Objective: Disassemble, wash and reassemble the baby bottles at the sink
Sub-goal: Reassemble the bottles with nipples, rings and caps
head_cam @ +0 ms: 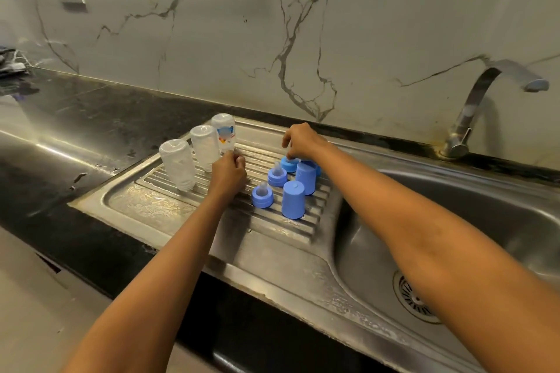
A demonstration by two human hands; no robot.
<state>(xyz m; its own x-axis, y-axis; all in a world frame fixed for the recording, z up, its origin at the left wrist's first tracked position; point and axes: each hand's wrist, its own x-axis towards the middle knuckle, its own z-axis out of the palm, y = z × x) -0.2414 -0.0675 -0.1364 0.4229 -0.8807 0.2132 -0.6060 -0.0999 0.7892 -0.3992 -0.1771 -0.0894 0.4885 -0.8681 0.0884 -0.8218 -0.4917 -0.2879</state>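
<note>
L hand [228, 171] curled at neck of printed bottle [225, 133], grip can't tell; R hand [303, 141] pinches far teat ring [289, 164]; clear bottles [177, 165] upside down on drainboard [151, 203], left of blue caps [293, 200].

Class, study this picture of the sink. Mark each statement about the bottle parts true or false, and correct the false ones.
1. Three clear bottle bodies stand upside down on the drainboard. True.
2. The blue caps are screwed onto the bottles. False: they stand alone on the drainboard, beside the nipple collars.
3. Water runs from the tap. False: no stream shows.
4. The right hand is at the farthest nipple collar. True.
5. The left hand holds a blue cap. False: it holds no cap and is beside the printed bottle body.
</note>
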